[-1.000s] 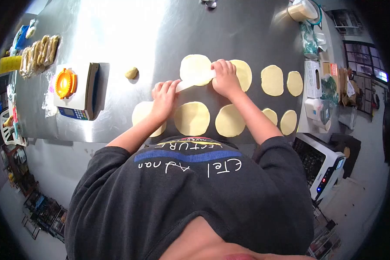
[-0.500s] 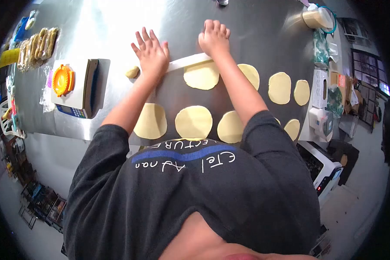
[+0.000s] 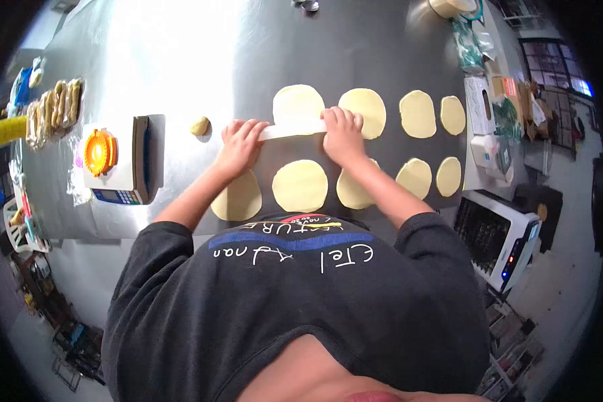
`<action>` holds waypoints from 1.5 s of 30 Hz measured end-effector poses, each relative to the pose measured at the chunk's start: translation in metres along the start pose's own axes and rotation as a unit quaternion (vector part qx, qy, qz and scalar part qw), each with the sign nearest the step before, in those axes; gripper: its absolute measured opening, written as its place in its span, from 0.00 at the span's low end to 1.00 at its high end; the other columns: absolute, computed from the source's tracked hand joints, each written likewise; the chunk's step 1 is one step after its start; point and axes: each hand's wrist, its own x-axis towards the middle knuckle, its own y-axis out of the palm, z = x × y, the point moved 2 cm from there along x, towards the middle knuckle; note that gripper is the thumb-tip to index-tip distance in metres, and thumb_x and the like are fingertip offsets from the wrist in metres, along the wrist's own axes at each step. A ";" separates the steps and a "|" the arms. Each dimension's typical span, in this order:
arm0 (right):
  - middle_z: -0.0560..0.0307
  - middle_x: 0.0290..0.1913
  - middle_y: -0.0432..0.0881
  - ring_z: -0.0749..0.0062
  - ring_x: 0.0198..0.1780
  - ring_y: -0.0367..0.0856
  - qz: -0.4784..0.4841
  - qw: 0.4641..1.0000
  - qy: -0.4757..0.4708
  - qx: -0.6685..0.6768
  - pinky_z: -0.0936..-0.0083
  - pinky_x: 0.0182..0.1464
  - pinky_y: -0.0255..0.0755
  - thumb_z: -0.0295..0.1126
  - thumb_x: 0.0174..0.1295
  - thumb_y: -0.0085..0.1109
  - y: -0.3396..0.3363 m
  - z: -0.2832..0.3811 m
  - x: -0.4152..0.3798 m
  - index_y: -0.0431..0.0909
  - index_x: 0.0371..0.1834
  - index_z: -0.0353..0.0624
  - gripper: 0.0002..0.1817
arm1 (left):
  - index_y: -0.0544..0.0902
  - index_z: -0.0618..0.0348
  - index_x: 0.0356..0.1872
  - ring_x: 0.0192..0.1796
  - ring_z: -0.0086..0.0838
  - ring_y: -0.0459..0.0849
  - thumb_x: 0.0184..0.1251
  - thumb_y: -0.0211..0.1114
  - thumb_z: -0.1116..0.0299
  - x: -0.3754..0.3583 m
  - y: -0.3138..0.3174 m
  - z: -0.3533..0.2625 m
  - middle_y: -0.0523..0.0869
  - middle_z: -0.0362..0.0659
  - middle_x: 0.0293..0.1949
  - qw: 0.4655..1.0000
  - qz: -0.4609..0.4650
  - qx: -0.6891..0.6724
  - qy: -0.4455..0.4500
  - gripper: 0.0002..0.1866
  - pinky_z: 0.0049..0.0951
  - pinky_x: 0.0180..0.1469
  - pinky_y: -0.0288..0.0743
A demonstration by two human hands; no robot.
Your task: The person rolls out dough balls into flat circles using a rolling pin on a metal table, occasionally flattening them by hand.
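Note:
A white rolling pin [image 3: 291,129] lies crosswise over the near edge of a flat dough round [image 3: 298,104]. My left hand [image 3: 242,144] has its fingers curled over the pin's left end. At the other end, my right hand [image 3: 345,134] wraps round the pin, close to a second dough round [image 3: 367,110]. Nearer my body lies another dough round [image 3: 300,186], with more flattened pieces to both sides of it. A small dough ball [image 3: 199,126] sits on the metal table left of my left hand.
On the left stands a digital scale [image 3: 124,161] with an orange dumpling mould [image 3: 100,153] on top. Bagged rolls [image 3: 55,112] lie farther left. Boxes [image 3: 479,106] line the right edge, and small metal cups [image 3: 309,7] sit at the back.
Both hands and the rolling pin have come back toward my body, from the round's far side to its near edge. My left fingers, spread before, now curl over the pin.

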 end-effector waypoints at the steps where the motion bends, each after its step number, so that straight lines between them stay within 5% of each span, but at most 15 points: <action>1: 0.58 0.44 0.72 0.59 0.48 0.70 -0.022 0.999 0.038 0.010 0.59 0.52 0.57 0.25 0.51 0.48 -0.001 0.013 -0.008 0.71 0.43 0.48 0.14 | 0.75 0.48 0.57 0.53 0.38 0.72 0.51 0.65 0.71 0.003 -0.009 0.006 0.77 0.40 0.54 0.999 -0.028 0.020 0.041 0.27 0.42 0.55 0.63; 4: 0.54 0.42 0.70 0.58 0.45 0.68 -0.023 0.990 0.136 0.020 0.60 0.50 0.58 0.24 0.51 0.49 0.021 0.043 -0.027 0.70 0.42 0.46 0.13 | 0.73 0.53 0.60 0.65 0.46 0.65 0.59 0.61 0.69 0.017 -0.018 0.035 0.73 0.45 0.62 0.997 0.069 -0.027 0.032 0.25 0.51 0.67 0.56; 7: 0.53 0.42 0.69 0.57 0.44 0.68 -0.060 0.977 0.201 -0.031 0.59 0.47 0.58 0.32 0.51 0.54 0.038 0.060 -0.020 0.68 0.40 0.46 0.12 | 0.70 0.59 0.63 0.74 0.48 0.53 0.67 0.55 0.61 0.036 -0.014 0.037 0.65 0.48 0.68 0.997 0.039 0.010 0.071 0.25 0.53 0.73 0.44; 9: 0.52 0.43 0.69 0.56 0.47 0.67 -0.092 0.965 0.232 -0.086 0.57 0.46 0.58 0.40 0.51 0.57 0.034 0.058 -0.008 0.68 0.38 0.46 0.16 | 0.66 0.60 0.66 0.75 0.49 0.48 0.70 0.49 0.57 0.056 -0.008 0.035 0.60 0.49 0.71 0.995 0.048 0.069 0.060 0.27 0.53 0.73 0.41; 15: 0.49 0.46 0.69 0.53 0.49 0.67 -0.134 0.934 0.318 -0.095 0.56 0.50 0.58 0.37 0.52 0.54 0.037 0.004 0.049 0.67 0.42 0.45 0.16 | 0.59 0.60 0.71 0.78 0.42 0.41 0.74 0.38 0.50 0.147 0.014 0.033 0.52 0.49 0.75 0.972 0.065 0.223 0.025 0.31 0.53 0.74 0.32; 22: 0.49 0.47 0.70 0.52 0.49 0.67 -0.244 0.910 0.294 -0.160 0.55 0.51 0.58 0.36 0.54 0.51 0.026 -0.043 0.097 0.67 0.48 0.45 0.18 | 0.53 0.60 0.73 0.78 0.39 0.37 0.74 0.36 0.49 0.214 0.031 0.045 0.48 0.47 0.76 0.970 -0.110 0.211 0.041 0.33 0.52 0.75 0.29; 25: 0.49 0.46 0.69 0.52 0.47 0.68 -0.216 0.936 0.267 -0.082 0.55 0.49 0.59 0.35 0.54 0.51 0.032 -0.018 0.071 0.66 0.48 0.46 0.18 | 0.54 0.59 0.73 0.78 0.40 0.40 0.74 0.37 0.48 0.167 0.023 0.040 0.49 0.47 0.76 0.984 -0.073 0.158 0.025 0.33 0.55 0.74 0.32; 28: 0.50 0.46 0.69 0.54 0.47 0.68 -0.088 0.974 0.207 -0.033 0.55 0.50 0.61 0.35 0.51 0.53 0.037 0.029 0.018 0.66 0.47 0.45 0.19 | 0.61 0.56 0.70 0.77 0.39 0.48 0.72 0.43 0.49 0.093 0.000 0.018 0.58 0.46 0.73 0.983 0.076 0.167 -0.005 0.31 0.60 0.72 0.34; 29: 0.51 0.45 0.69 0.54 0.48 0.68 -0.088 0.979 0.181 -0.010 0.55 0.52 0.62 0.33 0.51 0.53 0.036 0.041 0.002 0.66 0.46 0.44 0.18 | 0.62 0.53 0.70 0.76 0.40 0.49 0.71 0.43 0.48 0.069 0.004 0.022 0.60 0.44 0.72 0.987 0.034 0.154 0.024 0.31 0.62 0.72 0.36; 32: 0.50 0.45 0.69 0.54 0.48 0.69 -0.037 0.983 0.177 0.023 0.55 0.52 0.63 0.32 0.51 0.54 0.032 0.060 -0.026 0.66 0.46 0.44 0.18 | 0.68 0.53 0.65 0.71 0.44 0.59 0.63 0.60 0.60 0.032 -0.021 0.017 0.69 0.47 0.65 0.991 0.108 0.049 0.069 0.28 0.58 0.71 0.48; 36: 0.50 0.46 0.71 0.54 0.49 0.71 -0.014 0.980 0.195 0.044 0.52 0.51 0.64 0.32 0.51 0.54 0.036 0.049 -0.030 0.66 0.45 0.43 0.17 | 0.72 0.52 0.62 0.65 0.46 0.67 0.59 0.64 0.70 0.055 -0.019 0.047 0.74 0.47 0.60 0.984 0.140 -0.037 0.102 0.27 0.52 0.69 0.56; 38: 0.48 0.46 0.73 0.53 0.50 0.72 0.017 0.974 0.214 0.073 0.50 0.50 0.64 0.32 0.51 0.54 0.032 0.057 -0.026 0.66 0.46 0.41 0.18 | 0.76 0.55 0.56 0.60 0.46 0.71 0.56 0.63 0.73 0.079 -0.027 0.049 0.78 0.47 0.53 0.968 0.068 -0.017 0.239 0.23 0.46 0.67 0.59; 39: 0.47 0.46 0.73 0.52 0.50 0.72 0.033 0.968 0.235 0.076 0.50 0.50 0.64 0.32 0.51 0.55 0.036 0.065 -0.024 0.66 0.46 0.40 0.19 | 0.76 0.56 0.56 0.59 0.47 0.71 0.53 0.64 0.76 0.094 -0.041 0.045 0.78 0.49 0.53 0.959 0.067 -0.048 0.271 0.25 0.48 0.67 0.59; 42: 0.45 0.49 0.72 0.52 0.52 0.71 0.112 0.951 0.274 0.091 0.52 0.52 0.63 0.35 0.50 0.57 0.041 0.092 -0.012 0.66 0.48 0.37 0.22 | 0.71 0.57 0.63 0.74 0.45 0.52 0.69 0.51 0.55 0.131 -0.016 0.053 0.63 0.52 0.69 0.943 0.101 0.017 0.317 0.25 0.47 0.75 0.44; 45: 0.44 0.54 0.67 0.53 0.58 0.64 0.140 0.934 0.324 0.056 0.54 0.58 0.58 0.44 0.51 0.62 0.044 0.093 -0.010 0.64 0.52 0.35 0.31 | 0.67 0.56 0.67 0.77 0.40 0.43 0.73 0.40 0.47 0.151 0.010 0.034 0.54 0.48 0.74 0.941 0.078 0.096 0.314 0.30 0.50 0.76 0.38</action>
